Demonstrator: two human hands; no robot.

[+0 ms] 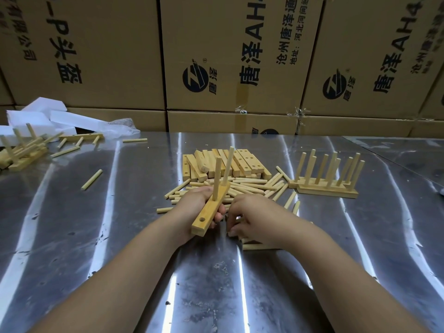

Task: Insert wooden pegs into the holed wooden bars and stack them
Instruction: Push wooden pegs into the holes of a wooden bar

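Note:
My left hand (192, 207) grips a holed wooden bar (206, 215) from below, above the table. Two pegs (217, 179) stand upright in it and one hole near its near end shows open. My right hand (252, 219) lies palm down on the table beside the bar, its curled fingertips on loose pegs (254, 246); whether it pinches one is hidden. Behind the hands lies a scatter of loose pegs (247, 186) and a pile of holed bars (230, 164). Finished bars with upright pegs (329, 176) stand at the right.
The metal table (144, 236) has more pegged bars (21, 150) and stray pegs (91, 180) at the far left beside white foam pieces (48, 116). Cardboard boxes (228, 68) wall off the back edge.

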